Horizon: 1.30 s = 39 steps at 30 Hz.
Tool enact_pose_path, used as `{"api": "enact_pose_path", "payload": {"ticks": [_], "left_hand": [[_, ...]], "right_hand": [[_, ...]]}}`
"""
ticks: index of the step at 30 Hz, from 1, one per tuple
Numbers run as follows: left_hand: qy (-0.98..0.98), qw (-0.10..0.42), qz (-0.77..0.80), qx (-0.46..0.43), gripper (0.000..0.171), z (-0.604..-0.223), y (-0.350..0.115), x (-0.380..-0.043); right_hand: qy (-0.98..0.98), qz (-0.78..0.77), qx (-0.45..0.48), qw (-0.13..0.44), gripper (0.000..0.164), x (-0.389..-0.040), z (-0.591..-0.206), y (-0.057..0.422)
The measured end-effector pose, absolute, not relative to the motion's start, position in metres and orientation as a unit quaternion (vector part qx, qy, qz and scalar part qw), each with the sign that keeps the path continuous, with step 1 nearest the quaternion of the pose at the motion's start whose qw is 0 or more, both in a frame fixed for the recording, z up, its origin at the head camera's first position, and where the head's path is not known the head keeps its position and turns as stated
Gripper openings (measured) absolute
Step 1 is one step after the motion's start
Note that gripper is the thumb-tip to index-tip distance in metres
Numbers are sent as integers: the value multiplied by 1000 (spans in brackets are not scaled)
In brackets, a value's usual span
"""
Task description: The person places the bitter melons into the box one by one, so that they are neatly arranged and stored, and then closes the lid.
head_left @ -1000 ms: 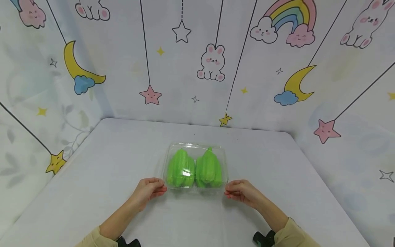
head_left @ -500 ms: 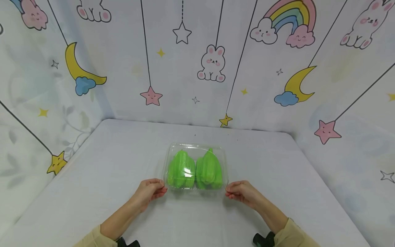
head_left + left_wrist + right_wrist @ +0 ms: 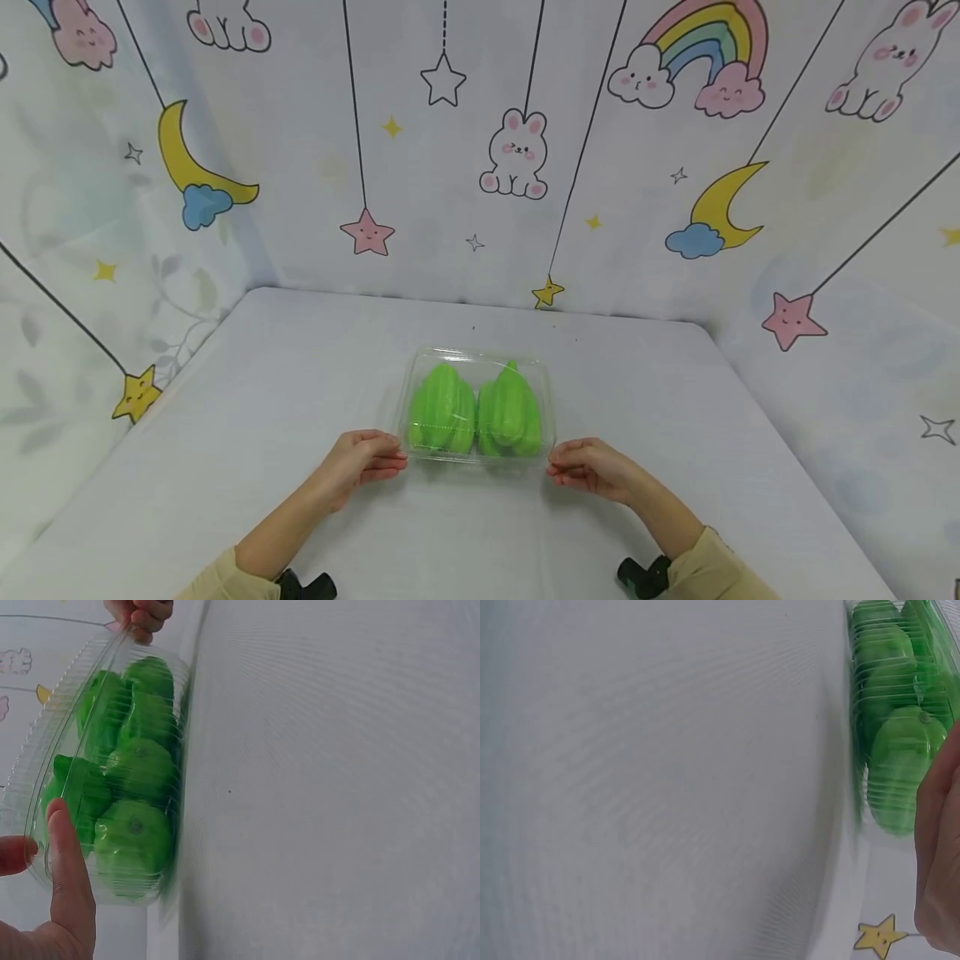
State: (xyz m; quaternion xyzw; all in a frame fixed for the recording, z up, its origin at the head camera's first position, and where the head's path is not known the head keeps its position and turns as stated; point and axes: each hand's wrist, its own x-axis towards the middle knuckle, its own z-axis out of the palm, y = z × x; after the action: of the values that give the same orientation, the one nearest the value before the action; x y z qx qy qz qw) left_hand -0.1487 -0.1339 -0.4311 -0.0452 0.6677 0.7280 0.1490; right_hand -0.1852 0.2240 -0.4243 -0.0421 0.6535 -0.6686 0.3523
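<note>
A clear plastic clamshell box (image 3: pixel 474 360) with a lid sits on the table, closed over several bright green, ribbed, fruit-like pieces (image 3: pixel 442 408). My left hand (image 3: pixel 366 462) pinches the rim at the box's front left corner. In the left wrist view, the thumb (image 3: pixel 69 877) lies along one side of that rim and a finger (image 3: pixel 15 855) is on the other. At the front right corner, my right hand (image 3: pixel 588 468) holds the rim between thumb and fingers. The right wrist view shows only the side of this hand (image 3: pixel 941 847), its fingertips hidden, beside the ridged box wall.
A white cloth covers the table (image 3: pixel 480 533). Behind and beside it hang white backdrops (image 3: pixel 300 150) printed with stars, moons and rabbits. Black wrist devices (image 3: pixel 306 585) are worn at both cuffs.
The bright glare on the lid's left part has faded. My left hand and forearm have shifted very slightly; the right hand keeps its hold and the box has hardly moved.
</note>
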Motion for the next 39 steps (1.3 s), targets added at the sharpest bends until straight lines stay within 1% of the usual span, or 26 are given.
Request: {"api": "enact_pose_path", "payload": {"ticks": [6, 14, 30, 32, 36, 38, 39], "left_hand": [[674, 155, 722, -37, 40, -429, -135, -148], [692, 151, 706, -24, 39, -427, -134, -147], [706, 162, 689, -14, 45, -427, -134, -150], [720, 158, 675, -17, 46, -426, -136, -149], [754, 142, 640, -20, 51, -421, -141, -147], [783, 122, 610, -14, 51, -416, -144, -147], [806, 103, 583, -4, 52, -413, -146, -148]], "right_hand": [[647, -674, -48, 354, 8, -187, -425, 225], [653, -669, -47, 351, 11, -186, -424, 228], [660, -666, -56, 344, 11, -184, -425, 233], [666, -659, -60, 344, 15, -184, -426, 233], [698, -627, -64, 339, 32, -183, -425, 234], [723, -604, -62, 330, 41, -182, -420, 236], [739, -589, -64, 322, 45, -182, -416, 237]]}}
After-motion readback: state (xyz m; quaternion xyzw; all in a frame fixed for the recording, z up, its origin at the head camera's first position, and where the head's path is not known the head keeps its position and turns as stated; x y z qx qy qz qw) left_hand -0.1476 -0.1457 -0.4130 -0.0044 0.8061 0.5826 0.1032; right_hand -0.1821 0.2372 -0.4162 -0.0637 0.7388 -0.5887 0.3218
